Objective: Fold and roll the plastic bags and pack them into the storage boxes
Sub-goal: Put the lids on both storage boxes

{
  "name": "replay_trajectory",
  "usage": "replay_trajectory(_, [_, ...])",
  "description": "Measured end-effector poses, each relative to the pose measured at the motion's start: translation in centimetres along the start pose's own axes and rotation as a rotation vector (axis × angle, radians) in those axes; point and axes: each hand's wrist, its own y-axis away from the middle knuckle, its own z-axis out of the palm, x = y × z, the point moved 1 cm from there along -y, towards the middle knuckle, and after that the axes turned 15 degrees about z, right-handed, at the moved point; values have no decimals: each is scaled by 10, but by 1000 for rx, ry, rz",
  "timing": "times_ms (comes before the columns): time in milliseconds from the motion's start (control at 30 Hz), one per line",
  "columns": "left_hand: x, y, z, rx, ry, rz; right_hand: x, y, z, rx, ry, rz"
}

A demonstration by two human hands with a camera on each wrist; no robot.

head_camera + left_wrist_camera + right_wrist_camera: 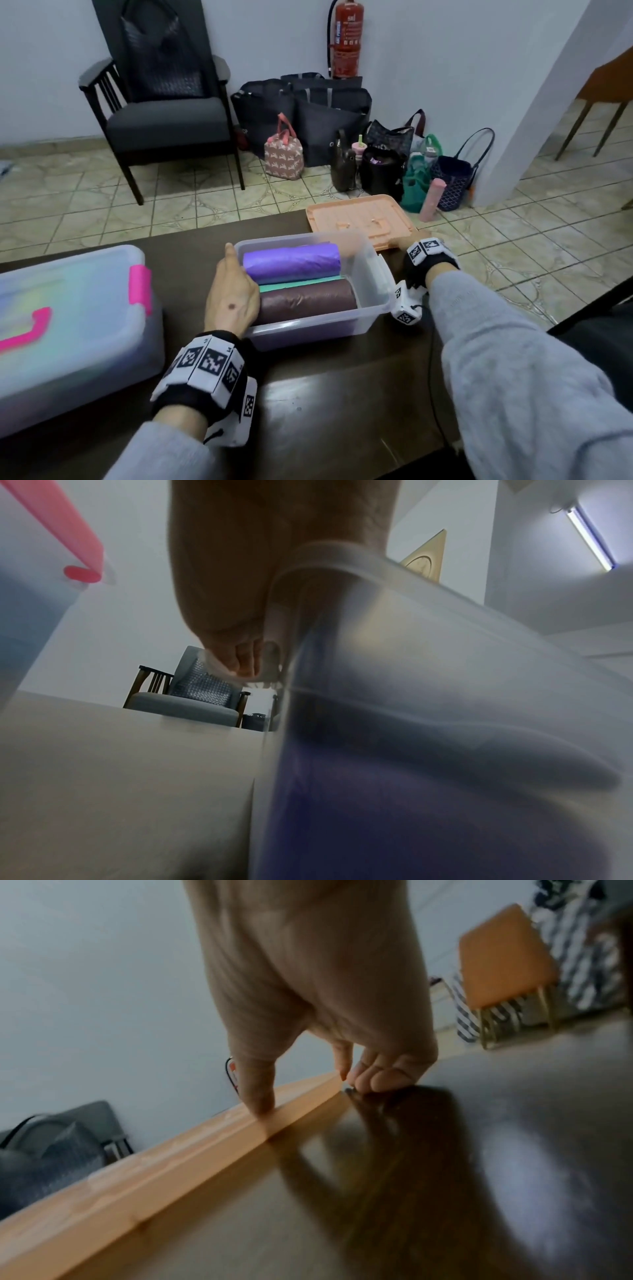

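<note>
A small clear storage box (374, 263) stands mid-table. It holds a purple roll (291, 263), a folded teal bag (301, 283) and a dark brown roll (308, 299). My left hand (234, 284) grips the box's left wall, thumb outside and fingers over the rim beside the rolls. In the left wrist view the left hand (236, 593) curls over the box (445, 669) rim. My right hand (409, 242) holds the near right corner of the orange lid (359, 219) behind the box. In the right wrist view the right hand (325, 1001) has its thumb on the lid (171, 1164) and its fingers curled at the corner.
A larger clear box (68, 308) with pink latches stands at the left on the dark table (325, 394). Beyond the table's far edge are an armchair (164, 120), several bags (329, 116) on the tiled floor and a fire extinguisher (347, 37).
</note>
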Motion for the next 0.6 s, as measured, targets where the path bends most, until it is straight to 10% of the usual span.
replay_trajectory(333, [4,4,-5,-2,25,-35,9,17,-30,-182,-735,-76])
replay_trajectory(600, [-5,27,-21,-19,57,-61,5,102,-73,-210,-667,-626])
